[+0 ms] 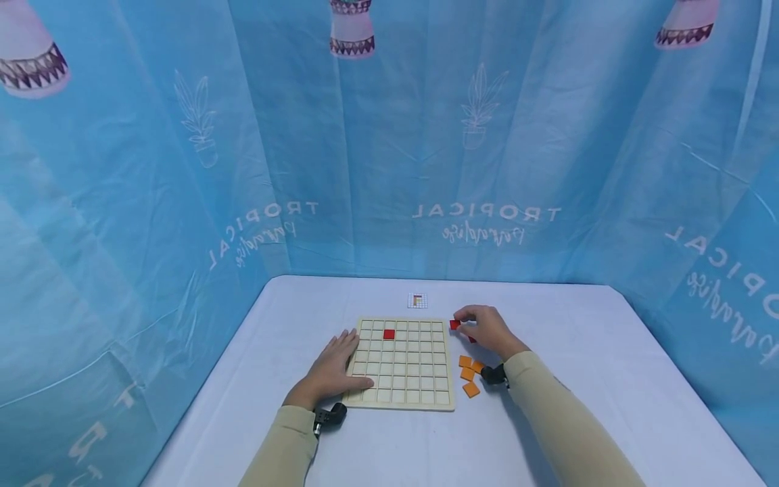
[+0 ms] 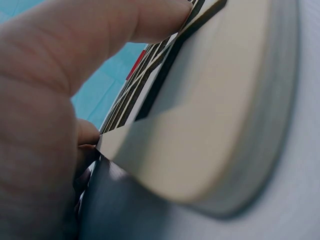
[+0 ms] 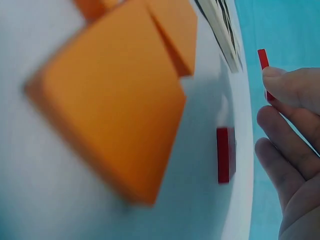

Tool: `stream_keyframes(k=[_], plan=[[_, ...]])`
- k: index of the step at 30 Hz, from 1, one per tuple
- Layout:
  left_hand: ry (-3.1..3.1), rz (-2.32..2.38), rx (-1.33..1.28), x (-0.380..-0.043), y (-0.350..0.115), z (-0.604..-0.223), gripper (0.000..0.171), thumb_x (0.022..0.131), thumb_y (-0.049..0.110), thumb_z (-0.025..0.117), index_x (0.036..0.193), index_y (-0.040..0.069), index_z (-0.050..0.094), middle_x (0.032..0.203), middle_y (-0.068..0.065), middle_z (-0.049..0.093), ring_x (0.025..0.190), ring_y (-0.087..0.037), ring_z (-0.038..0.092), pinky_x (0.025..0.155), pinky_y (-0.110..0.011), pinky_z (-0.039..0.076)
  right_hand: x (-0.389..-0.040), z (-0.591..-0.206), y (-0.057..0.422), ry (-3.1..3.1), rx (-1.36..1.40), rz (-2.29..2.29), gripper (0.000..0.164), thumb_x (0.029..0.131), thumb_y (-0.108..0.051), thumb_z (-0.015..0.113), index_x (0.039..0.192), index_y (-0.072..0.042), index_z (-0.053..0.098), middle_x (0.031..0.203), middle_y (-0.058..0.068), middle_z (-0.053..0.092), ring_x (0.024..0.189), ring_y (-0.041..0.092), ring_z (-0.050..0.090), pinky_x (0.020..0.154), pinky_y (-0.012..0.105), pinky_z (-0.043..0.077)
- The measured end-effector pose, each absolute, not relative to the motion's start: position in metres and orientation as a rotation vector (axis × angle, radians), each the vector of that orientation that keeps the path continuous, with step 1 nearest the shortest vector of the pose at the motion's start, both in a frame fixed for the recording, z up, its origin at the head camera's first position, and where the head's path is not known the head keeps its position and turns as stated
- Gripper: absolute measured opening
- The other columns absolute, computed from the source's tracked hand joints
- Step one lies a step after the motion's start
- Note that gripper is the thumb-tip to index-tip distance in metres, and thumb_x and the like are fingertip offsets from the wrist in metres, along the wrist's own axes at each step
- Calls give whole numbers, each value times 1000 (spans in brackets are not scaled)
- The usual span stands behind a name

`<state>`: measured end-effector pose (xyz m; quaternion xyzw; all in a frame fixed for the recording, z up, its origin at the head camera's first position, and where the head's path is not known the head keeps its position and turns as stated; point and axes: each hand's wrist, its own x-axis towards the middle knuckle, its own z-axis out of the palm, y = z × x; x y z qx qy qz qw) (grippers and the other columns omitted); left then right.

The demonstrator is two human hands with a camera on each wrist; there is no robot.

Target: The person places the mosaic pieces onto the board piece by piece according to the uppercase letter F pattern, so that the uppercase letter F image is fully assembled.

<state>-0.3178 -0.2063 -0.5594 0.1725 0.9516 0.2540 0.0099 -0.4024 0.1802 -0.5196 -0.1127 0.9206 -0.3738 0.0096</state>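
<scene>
Lower right of centre, the right hand (image 1: 489,330), grip narrow, pinches a flat red square tile (image 1: 454,325); lower centre, the left hand (image 1: 331,368), spread wide, touches a cream square gridded board (image 1: 406,366).

1. A curtained-off tabletop booth, seemingly a recording set; the wider room is hidden.
2. Blue curtains (image 1: 389,155) surround three sides, printed with mirrored "TROPICAL Paradise" lettering (image 1: 485,212) and potted-plant drawings (image 1: 475,128).
3. A white, round-cornered table (image 1: 304,318) stands within.
4. Two black wrist cameras (image 1: 331,415) suggest recording.
</scene>
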Motion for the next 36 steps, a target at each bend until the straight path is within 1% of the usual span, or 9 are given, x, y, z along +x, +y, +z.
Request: stream_keyframes(k=[4,6,10,11,20,26,29,34,36], plan=[[2966,794,521,-317,-206,-558,120,77,71,76,164,1,32,171,-11,25,159,-26,13,127,-44,11,-404,-519,173,2853,-350,-1208,26,94,-6,80,119,-14,79,123,3,71,116,29,63,94,44,60],[2967,806,528,-317,-205,-558,120,77,71,76,164,0,33,171,-12,26,159,-28,14,127,-46,13,-405,-520,169,2849,-371,-1226,26,94,-6,80,119,-14,79,122,2,72,116,28,64,96,45,58],[2967,797,532,-318,-206,-559,121,77,72,76,164,-1,32,171,-13,26,159,-29,15,127,-46,13,-407,-521,161,2855,-457,-1231,24,95,-6,79,118,-13,79,119,1,73,121,28,65,106,50,52],[2968,803,535,-318,-206,-559,122,77,72,76,163,-2,33,171,-14,26,159,-29,15,127,-47,14,-407,-521,159,2852,-475,-1232,24,95,-6,80,118,-13,79,118,0,73,121,28,65,106,51,51],[2964,796,525,-318,-205,-558,122,77,73,75,164,0,31,171,-12,25,159,-28,14,127,-46,11,-410,-518,141,2843,-543,-1205,23,96,-8,79,120,-10,78,114,-1,74,118,26,66,105,49,52],[2966,791,524,-318,-206,-557,121,78,71,76,164,-1,31,171,-12,25,159,-28,14,127,-46,12,-409,-518,129,2812,-551,-1229,22,96,-7,79,118,-9,78,111,-2,74,113,23,68,101,47,54],[2966,799,520,-317,-206,-556,120,78,70,76,164,0,32,171,-12,25,159,-28,14,127,-46,12,-409,-519,123,2794,-542,-1238,22,96,-7,79,118,-10,78,110,-3,73,111,21,67,102,45,54],[2962,807,516,-317,-205,-557,121,78,71,76,164,-1,31,171,-13,25,159,-29,15,127,-47,13,-409,-525,117,2788,-557,-1239,24,95,-6,79,119,-8,78,109,-3,72,110,20,67,102,44,54],[2962,797,513,-317,-204,-558,121,78,71,76,164,-1,31,171,-13,25,159,-29,14,127,-47,13,-409,-526,115,2784,-549,-1241,23,95,-5,80,117,-8,78,108,-3,72,109,20,67,102,44,54]])
